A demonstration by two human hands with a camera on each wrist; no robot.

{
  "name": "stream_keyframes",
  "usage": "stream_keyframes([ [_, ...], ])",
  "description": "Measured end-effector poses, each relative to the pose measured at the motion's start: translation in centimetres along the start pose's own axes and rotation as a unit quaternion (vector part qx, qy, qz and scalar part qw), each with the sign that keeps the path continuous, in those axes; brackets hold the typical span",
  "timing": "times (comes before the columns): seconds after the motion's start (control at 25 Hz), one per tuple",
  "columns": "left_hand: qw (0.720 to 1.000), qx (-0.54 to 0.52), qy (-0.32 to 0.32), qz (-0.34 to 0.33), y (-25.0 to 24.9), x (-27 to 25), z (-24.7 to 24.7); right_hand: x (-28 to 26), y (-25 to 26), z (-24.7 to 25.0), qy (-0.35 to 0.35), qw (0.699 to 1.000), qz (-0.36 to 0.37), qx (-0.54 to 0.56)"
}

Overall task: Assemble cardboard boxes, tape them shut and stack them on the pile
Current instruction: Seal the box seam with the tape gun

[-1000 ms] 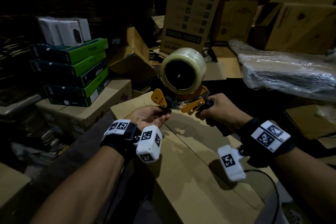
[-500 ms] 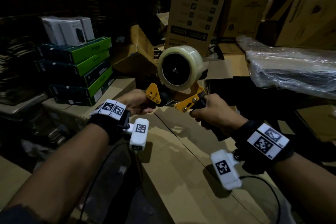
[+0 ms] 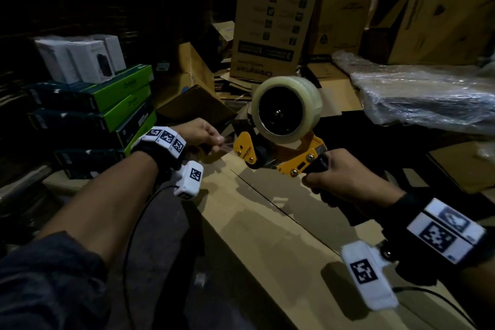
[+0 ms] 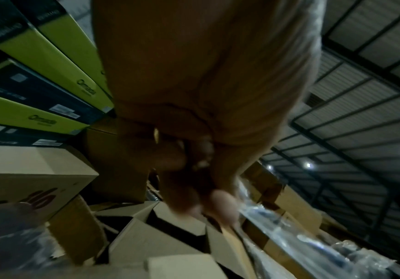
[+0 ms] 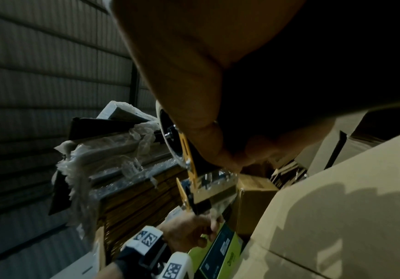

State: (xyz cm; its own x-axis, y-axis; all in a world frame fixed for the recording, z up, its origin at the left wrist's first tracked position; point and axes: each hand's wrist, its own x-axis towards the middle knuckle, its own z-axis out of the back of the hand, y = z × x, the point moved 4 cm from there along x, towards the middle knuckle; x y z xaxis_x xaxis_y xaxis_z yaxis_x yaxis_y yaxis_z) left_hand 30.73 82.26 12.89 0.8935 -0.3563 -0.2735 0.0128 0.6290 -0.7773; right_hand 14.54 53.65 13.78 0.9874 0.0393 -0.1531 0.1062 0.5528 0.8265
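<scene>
Clear tape end [image 3: 223, 146], thin and clingy, is pinched by the left hand [image 3: 199, 132] at nine o'clock; the right hand [image 3: 338, 182] grips the rigid tape dispenser [image 3: 281, 142] handle.

Item count, as visible:

- Tape dispenser [image 3: 278, 147]: one, yellow-framed, carrying one roll of clear tape [image 3: 286, 108].
- Hands: two, the left hand [image 3: 199, 134] and the right hand [image 3: 345, 182].
- Wrist-worn camera units: two, one per wrist.
- Flat green-edged boxes [image 3: 107, 104]: four, in one stack.
- White boxes [image 3: 83, 60]: three, on top of that stack.
- Closed cardboard box [image 3: 267, 236] under the hands: one.
- Plastic-wrapped bundle [image 3: 428, 99]: one.
</scene>
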Motion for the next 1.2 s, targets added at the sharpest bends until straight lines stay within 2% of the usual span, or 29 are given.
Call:
stream_keyframes([
  [0.08,0.999,0.017,0.015,-0.024,1.0,1.3,1.5,-0.1,0.3,-0.6,-0.016,1.000,-0.012,-0.018],
  [0.28,0.993,0.044,0.098,-0.038,3.6,4.6,3.0,0.3,1.7,-2.8,-0.039,0.996,-0.033,-0.079],
  [0.52,0.984,0.086,0.133,-0.079,5.1,8.2,2.8,-0.2,2.7,-4.4,-0.072,0.990,-0.059,-0.106],
  [0.68,0.983,0.085,0.127,-0.103,5.8,9.0,2.1,-2.2,2.7,-3.8,-0.079,0.990,-0.082,-0.079],
  [0.8,0.989,0.060,0.105,-0.084,6.9,9.2,2.1,-3.7,2.3,-3.1,-0.084,0.988,-0.100,-0.080],
  [0.92,0.986,0.061,0.134,-0.074,7.3,9.8,2.4,-4.2,2.0,-3.2,-0.085,0.988,-0.106,-0.075],
  [1.2,0.973,0.162,0.126,-0.107,7.3,10.4,2.1,-3.3,2.3,-3.8,-0.087,0.989,-0.102,-0.058],
])
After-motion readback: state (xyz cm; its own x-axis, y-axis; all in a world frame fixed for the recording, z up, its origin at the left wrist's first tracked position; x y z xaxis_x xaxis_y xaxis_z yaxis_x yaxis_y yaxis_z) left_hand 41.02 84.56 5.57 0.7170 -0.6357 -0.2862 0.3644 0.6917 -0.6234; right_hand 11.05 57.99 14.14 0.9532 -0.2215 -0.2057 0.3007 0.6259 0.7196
